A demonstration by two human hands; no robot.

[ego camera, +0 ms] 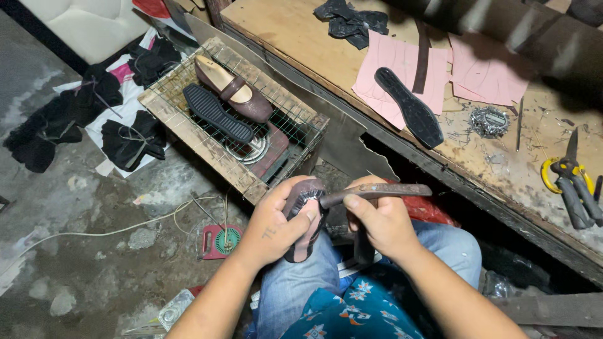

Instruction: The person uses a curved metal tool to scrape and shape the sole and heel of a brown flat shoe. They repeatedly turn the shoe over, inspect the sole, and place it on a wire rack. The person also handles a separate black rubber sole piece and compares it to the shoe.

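Left hand (276, 226) clasps a shoe (303, 216) on the lap; right hand (383, 223), just beside, grips pincers (377, 191) touching it.

shoe (304, 216) mostly hidden under hands, tool's head (363, 248) unseen (behind right hand (383, 223)), scissors (575, 182) edge-cropped

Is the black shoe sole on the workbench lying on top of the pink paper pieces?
Yes, the black sole lies across the pink paper pieces spread on the wooden workbench.

Shoemaking workshop: worn wooden workbench (301, 44) carrying pink paper patterns (402, 81), black sole (409, 108), pliers (575, 188), scattered nails; wire-topped crate (188, 135) holding lasted shoe (232, 88); rough concrete floor (75, 251).
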